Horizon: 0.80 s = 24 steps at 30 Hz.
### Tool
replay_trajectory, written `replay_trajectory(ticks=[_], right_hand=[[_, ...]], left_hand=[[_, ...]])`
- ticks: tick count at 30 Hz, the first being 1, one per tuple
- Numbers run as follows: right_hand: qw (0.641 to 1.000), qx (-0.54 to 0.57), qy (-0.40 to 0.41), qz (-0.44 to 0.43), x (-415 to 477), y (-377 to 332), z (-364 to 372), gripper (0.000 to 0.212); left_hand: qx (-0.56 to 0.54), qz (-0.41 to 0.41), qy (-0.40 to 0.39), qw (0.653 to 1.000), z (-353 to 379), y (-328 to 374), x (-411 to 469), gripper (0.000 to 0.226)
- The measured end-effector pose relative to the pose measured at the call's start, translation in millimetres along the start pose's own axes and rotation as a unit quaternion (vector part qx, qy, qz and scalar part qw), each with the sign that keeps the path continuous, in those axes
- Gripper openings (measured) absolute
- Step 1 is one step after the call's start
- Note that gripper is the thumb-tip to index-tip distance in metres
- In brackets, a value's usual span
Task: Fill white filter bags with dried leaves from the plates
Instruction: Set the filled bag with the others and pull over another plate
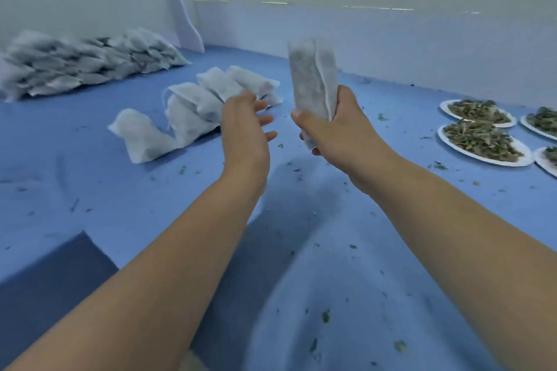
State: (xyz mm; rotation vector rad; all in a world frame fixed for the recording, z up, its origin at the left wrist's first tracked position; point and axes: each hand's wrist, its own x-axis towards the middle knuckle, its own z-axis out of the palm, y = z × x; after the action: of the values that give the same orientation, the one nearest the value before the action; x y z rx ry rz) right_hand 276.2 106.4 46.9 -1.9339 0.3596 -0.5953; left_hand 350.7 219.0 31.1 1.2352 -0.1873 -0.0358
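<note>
filter bag white, grey-mottled | table blue | plates white | leaves olive-green

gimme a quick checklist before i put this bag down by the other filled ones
1. Right hand grips the filter bag: ok.
2. Bag filled: ok, dark fill shows through.
3. Bag top closed: cannot tell.
4. Left hand free: ok, open, holding nothing.
5. Space by the row of filled bags: ok, bare blue table in front.
6. Plates hold dried leaves for the next bag: ok.
</note>
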Motion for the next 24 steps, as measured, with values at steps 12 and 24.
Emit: replay_trajectory(ticks=[12, 24], right_hand=[[0.987, -0.080, -0.060, -0.128, 81.9, -42.3, 156.6, 0.042], [0.928, -0.303, -0.185, -0.112, 103.0, -52.2, 228.8, 0.059]], left_hand=[[-0.023, 0.037, 0.340, 0.939, -64.3, -3.1, 46.8, 0.023], [-0.027, -0.028, 0.374, 0.927, -87.8, 2.7, 59.8, 0.041]])
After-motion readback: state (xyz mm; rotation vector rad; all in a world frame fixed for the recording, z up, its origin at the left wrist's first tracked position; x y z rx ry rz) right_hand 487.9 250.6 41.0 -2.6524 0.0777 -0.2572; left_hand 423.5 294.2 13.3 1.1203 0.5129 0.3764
